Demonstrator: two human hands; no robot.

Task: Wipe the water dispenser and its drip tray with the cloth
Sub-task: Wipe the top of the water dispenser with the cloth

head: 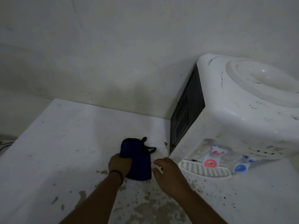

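Head view: left hand (120, 164) fingers grip the cloth (137, 160), lengthwise toward the wall; right hand (168, 173) fingers loosely spread.

dark blue cloth (137, 160) on counter, left of white dispenser (242, 113) w/ drip tray (205, 171).

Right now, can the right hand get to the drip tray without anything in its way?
Probably yes. The right hand hovers open and holds nothing, just left of the drip tray, with only bare counter between. The cloth is on its other side, in the left hand.
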